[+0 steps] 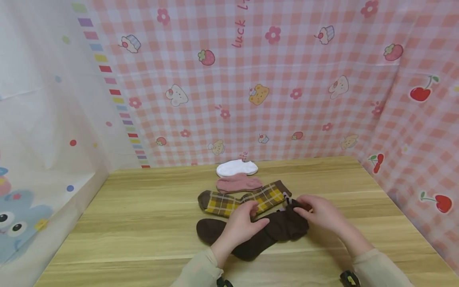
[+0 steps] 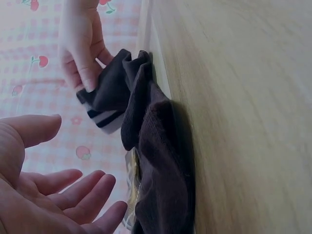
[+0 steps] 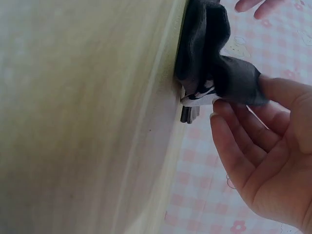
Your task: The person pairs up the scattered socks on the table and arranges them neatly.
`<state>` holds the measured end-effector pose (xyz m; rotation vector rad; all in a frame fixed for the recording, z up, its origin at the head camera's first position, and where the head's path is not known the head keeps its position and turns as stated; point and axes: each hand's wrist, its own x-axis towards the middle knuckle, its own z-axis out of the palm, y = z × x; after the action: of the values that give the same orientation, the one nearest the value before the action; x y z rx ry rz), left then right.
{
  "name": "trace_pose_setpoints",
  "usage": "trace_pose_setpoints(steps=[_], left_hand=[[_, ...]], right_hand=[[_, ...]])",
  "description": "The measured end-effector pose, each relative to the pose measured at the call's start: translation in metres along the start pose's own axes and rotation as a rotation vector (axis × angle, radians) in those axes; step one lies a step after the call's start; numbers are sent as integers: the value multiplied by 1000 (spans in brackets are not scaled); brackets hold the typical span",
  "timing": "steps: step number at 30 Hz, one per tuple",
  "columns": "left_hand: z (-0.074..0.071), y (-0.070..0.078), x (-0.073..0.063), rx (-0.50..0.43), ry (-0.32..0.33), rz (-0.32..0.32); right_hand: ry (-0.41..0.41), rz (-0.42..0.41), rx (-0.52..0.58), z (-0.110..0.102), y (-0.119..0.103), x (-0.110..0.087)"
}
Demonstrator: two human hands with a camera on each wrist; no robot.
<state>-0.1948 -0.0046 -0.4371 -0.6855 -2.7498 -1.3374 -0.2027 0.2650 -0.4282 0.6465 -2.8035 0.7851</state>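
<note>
Dark brown socks (image 1: 251,247) lie nearest the person on the wooden table, bunched up at their right end. There my right hand (image 1: 322,211) pinches the raised cuff between thumb and fingers; the right wrist view shows the thumb on the dark fabric (image 3: 239,80). A pale band with dark stripes (image 2: 105,121) shows under the cuff in the left wrist view. My left hand (image 1: 240,225) hovers over the middle of the socks, its fingers relaxed and apart, holding nothing. Just behind lie yellow-and-brown plaid socks (image 1: 220,203), partly hidden by the left hand.
Pink socks (image 1: 238,183) and white socks (image 1: 234,168) lie farther back in a column behind the plaid ones. Bare wooden tabletop (image 1: 143,223) extends to both sides. A pink checked cloth (image 1: 229,79) hangs at the back, with more cloth along the left and right.
</note>
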Motion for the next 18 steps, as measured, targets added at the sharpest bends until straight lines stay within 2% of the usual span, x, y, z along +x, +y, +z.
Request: trace_pose_setpoints(steps=[5,14,18], left_hand=[[1,4,-1,-8,8,-10],[3,7,0,-24,20,-50],[4,6,1,-52,34,-75]], right_hand=[[-41,26,79,-3,-1,4],[-12,90,171,-8,9,17],[16,83,164,-9,10,22]])
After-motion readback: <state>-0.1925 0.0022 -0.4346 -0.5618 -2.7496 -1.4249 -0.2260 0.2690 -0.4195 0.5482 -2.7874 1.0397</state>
